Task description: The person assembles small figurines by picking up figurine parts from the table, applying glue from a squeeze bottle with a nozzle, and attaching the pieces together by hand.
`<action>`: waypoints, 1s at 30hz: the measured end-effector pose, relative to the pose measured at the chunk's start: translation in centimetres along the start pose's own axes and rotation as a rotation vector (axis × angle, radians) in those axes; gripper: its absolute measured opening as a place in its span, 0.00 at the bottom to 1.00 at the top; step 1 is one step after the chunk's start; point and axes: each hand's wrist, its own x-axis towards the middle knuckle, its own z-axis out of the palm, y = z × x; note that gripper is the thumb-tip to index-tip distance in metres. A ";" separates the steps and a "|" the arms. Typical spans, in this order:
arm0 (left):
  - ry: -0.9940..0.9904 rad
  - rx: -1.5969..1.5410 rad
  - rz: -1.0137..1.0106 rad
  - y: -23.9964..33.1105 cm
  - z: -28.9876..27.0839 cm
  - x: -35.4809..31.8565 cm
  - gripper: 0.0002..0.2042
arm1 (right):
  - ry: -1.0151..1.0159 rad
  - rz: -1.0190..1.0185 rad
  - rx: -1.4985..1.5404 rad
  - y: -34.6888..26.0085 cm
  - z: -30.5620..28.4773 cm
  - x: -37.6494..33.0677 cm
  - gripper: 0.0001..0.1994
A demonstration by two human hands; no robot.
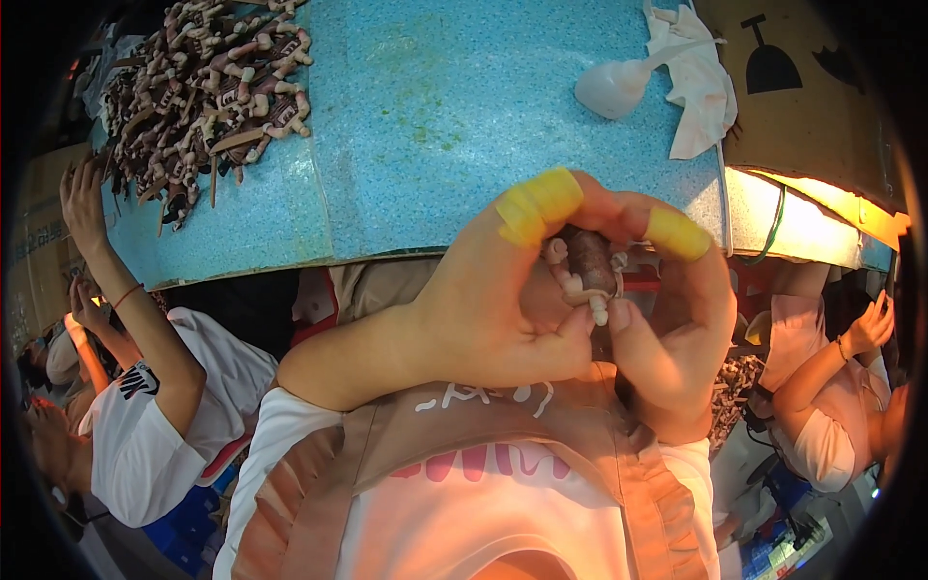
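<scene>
My left hand and my right hand are raised together close to the camera, both gripping one small brown figure with pale limbs between their fingertips. Each forefinger wears a yellow rubber finger cot. The lower part of the figure is hidden between my thumbs. Below my hands are my brown apron and white shirt.
A blue speckled table lies ahead with a heap of several similar brown and pale figures at its far left. A white cloth and a pale bag lie at its right. Other people sit at left and right.
</scene>
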 end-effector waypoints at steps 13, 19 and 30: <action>0.145 -0.796 -0.367 1.2 -1.1 0.6 0.27 | 0.206 -0.202 -0.484 3.4 -1.3 4.5 0.26; 0.164 -0.805 -0.394 1.2 -2.0 0.9 0.25 | 0.159 -0.285 -0.576 4.1 0.0 6.8 0.21; 0.136 -1.067 -0.445 0.7 -2.0 1.2 0.18 | 0.196 -0.310 -0.528 5.1 -0.1 6.6 0.12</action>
